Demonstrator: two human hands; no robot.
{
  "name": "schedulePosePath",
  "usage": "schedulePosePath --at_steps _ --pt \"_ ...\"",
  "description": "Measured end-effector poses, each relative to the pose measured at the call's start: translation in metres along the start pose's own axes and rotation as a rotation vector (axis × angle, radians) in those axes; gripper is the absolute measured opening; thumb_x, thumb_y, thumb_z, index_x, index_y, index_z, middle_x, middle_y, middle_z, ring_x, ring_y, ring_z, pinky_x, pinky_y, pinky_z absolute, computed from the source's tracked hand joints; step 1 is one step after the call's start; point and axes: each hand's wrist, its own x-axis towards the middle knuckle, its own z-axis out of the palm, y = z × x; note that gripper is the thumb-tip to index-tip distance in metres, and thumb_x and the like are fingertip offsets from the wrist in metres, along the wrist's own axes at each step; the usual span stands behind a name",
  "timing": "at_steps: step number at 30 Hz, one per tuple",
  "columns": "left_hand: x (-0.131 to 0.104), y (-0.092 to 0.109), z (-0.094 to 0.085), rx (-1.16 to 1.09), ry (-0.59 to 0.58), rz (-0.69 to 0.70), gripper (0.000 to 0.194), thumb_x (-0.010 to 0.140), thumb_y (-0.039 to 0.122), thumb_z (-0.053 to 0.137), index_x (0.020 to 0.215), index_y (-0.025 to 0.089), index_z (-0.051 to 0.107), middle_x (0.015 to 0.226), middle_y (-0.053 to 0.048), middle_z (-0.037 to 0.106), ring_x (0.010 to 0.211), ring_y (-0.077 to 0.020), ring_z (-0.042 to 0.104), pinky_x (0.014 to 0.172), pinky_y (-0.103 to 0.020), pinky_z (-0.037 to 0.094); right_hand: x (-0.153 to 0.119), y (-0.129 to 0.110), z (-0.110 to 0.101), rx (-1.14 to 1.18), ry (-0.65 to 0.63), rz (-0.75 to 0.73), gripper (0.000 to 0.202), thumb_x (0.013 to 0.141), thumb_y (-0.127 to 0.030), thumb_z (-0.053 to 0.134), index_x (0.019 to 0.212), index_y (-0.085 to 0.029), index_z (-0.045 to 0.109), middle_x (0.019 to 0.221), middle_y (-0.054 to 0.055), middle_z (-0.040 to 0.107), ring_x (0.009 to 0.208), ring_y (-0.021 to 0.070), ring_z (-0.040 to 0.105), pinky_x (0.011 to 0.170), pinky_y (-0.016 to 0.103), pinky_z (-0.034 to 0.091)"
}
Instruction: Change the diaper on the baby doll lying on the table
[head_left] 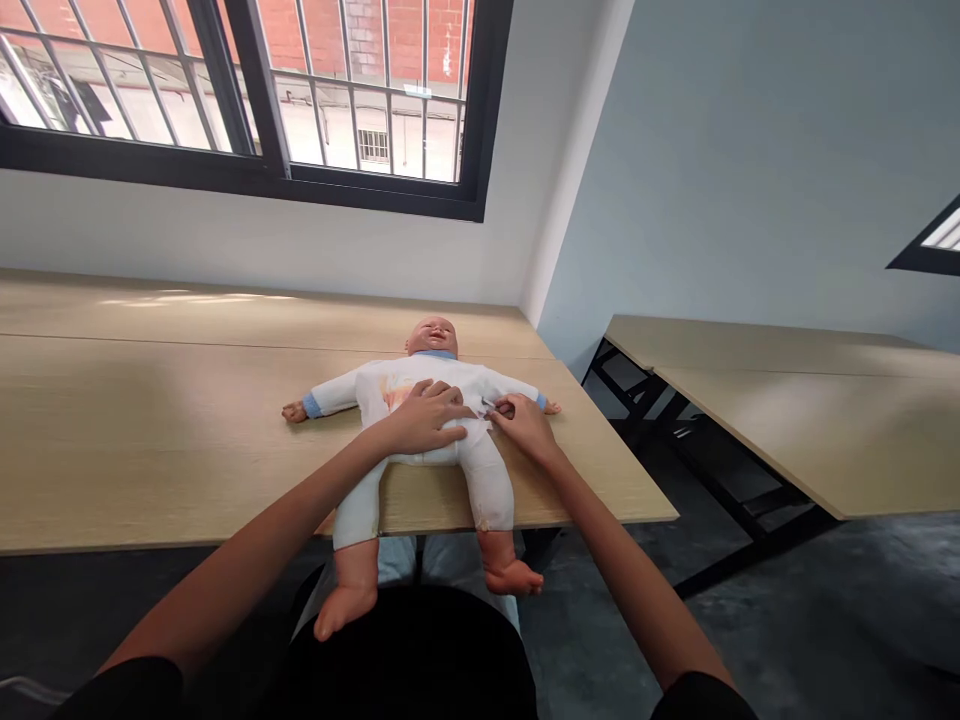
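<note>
A baby doll (pixel 371 385) in a white suit with blue collar and cuffs lies on its back, head away from me, bare feet hanging over the table's near edge. My left hand (pixel 426 415) rests on its belly, fingers stretched out over the white cloth. At the doll's waist, on the right, my right hand (pixel 523 425) is closed in a pinch. Something small and greyish shows at those fingertips, too small to name. An orange-brown print or stain on the chest is partly covered by my left hand.
The wooden table (pixel 187 440) runs along the wall beneath a barred window (pixel 360 90). Across a gap to the right stands a second table (pixel 862 430) on a black metal frame. My lap is just under the near edge.
</note>
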Motion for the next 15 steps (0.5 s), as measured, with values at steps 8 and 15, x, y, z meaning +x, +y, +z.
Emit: schedulePosePath --at_steps 8,15 --pt "-0.002 -0.009 0.007 -0.134 -0.014 -0.058 0.050 0.103 0.047 0.023 0.143 0.030 0.048 0.149 0.000 0.049 0.144 -0.0223 0.030 0.119 -0.045 0.012 0.003 0.005 0.004 0.268 0.141 0.098 0.019 0.077 -0.037 0.055 0.071 -0.019 0.054 0.068 0.002 0.063 0.069 0.0197 0.059 0.070 0.031 0.046" --pt "0.012 -0.022 0.002 -0.104 -0.109 -0.145 0.074 0.090 0.074 0.036 0.151 0.034 0.036 0.161 0.001 0.029 0.152 -0.0282 0.013 0.119 -0.057 0.003 0.000 -0.010 -0.006 0.481 0.168 0.092 0.031 0.073 -0.050 0.056 0.069 -0.019 0.054 0.070 0.004 0.064 0.069 0.0191 0.061 0.068 0.029 0.050"
